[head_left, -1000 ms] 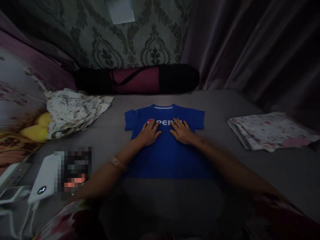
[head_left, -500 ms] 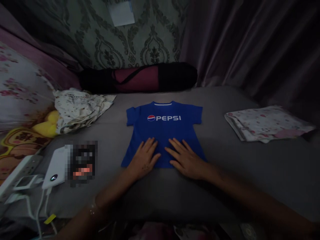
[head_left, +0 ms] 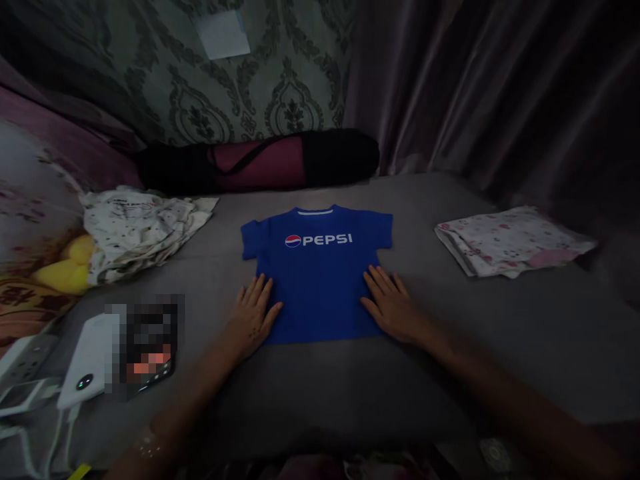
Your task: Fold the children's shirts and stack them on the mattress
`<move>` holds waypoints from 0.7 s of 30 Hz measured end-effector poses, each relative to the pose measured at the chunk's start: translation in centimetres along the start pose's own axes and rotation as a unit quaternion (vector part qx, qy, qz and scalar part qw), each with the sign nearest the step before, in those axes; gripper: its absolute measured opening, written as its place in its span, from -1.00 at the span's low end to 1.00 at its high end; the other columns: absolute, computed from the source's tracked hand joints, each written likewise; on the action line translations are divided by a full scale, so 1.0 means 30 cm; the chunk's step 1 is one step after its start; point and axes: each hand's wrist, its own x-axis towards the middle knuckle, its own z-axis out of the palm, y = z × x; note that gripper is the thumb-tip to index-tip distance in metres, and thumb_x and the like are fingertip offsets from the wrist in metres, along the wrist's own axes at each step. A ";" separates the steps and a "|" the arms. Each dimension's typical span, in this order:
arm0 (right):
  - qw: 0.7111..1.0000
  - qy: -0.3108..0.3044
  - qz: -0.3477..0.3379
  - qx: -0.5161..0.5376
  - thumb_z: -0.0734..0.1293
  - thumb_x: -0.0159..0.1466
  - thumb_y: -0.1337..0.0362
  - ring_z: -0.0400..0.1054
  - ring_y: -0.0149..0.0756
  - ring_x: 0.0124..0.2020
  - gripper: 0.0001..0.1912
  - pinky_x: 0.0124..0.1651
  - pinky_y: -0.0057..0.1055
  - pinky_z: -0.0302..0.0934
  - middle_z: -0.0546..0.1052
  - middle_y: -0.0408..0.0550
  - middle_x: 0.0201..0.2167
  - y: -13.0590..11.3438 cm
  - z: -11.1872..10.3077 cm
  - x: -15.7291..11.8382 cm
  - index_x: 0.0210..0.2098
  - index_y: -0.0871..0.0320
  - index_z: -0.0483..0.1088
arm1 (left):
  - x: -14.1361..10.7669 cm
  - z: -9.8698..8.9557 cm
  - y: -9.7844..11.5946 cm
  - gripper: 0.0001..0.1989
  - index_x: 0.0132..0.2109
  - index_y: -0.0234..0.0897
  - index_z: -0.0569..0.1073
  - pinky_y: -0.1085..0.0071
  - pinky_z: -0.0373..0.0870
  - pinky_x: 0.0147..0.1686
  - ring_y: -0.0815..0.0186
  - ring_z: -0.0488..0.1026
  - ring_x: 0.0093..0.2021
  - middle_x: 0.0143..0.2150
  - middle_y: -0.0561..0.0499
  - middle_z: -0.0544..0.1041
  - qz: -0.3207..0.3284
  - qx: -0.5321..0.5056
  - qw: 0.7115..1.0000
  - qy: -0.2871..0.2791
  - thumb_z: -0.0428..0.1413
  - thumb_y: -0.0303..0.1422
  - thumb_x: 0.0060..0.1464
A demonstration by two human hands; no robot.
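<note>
A small blue T-shirt (head_left: 315, 287) with a white PEPSI print lies flat and spread out on the grey bed sheet (head_left: 320, 393), its neck pointing away from me. My left hand (head_left: 254, 317) rests palm down across its lower left edge, fingers stretched out. On the opposite side edge lies my right hand (head_left: 393, 303), also flat with the fingers apart. Neither hand grips the cloth. Parts of the shirt's lower side edges are hidden beneath the hands.
Patterned white clothes (head_left: 140, 230) lie at the left, beside a yellow plush thing (head_left: 65, 267). Nearer are a white power bank (head_left: 95, 353), a blurred-out device (head_left: 150, 353) and a power strip (head_left: 27, 363). Folded printed cloth (head_left: 510, 240) lies right; a black-and-maroon long bag (head_left: 260, 163) lies behind.
My hands have slid apart, from the shirt's lower middle out to its two side edges. The whole view has shifted slightly.
</note>
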 end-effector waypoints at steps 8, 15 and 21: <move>0.997 0.071 0.007 0.033 0.00 0.40 -0.01 -0.09 -0.08 0.38 -0.34 0.34 -0.06 -0.07 0.03 0.19 0.38 0.040 0.034 -0.025 0.36 0.25 0.00 | 0.000 -0.039 -0.007 -0.36 0.31 -0.39 0.18 -0.08 0.03 0.26 0.00 0.09 0.35 0.34 -0.26 0.19 0.007 0.047 0.998 -0.051 -0.26 -0.04 0.30; 0.976 0.034 0.208 0.047 0.14 0.36 0.13 0.47 -0.05 -0.22 -0.66 -0.23 -0.25 0.27 0.55 0.17 -0.24 0.032 -0.055 -0.067 -0.10 0.20 0.42 | 0.266 -0.184 0.108 -0.58 -0.16 -0.29 0.51 0.23 0.40 -0.13 0.14 0.52 -0.21 -0.22 -0.16 0.57 0.050 -0.010 0.995 -0.089 -0.17 -0.16 0.28; 0.968 -0.021 0.238 0.078 0.14 0.35 0.00 0.48 -0.12 -0.37 -0.57 -0.40 -0.35 0.12 0.57 0.12 -0.40 0.038 -0.077 -0.076 -0.32 0.16 0.48 | 0.634 -0.143 0.420 -0.72 -0.13 -0.24 0.54 0.44 0.36 -0.19 0.26 0.51 -0.20 -0.21 -0.03 0.59 0.138 -0.197 0.963 -0.120 -0.04 -0.30 0.22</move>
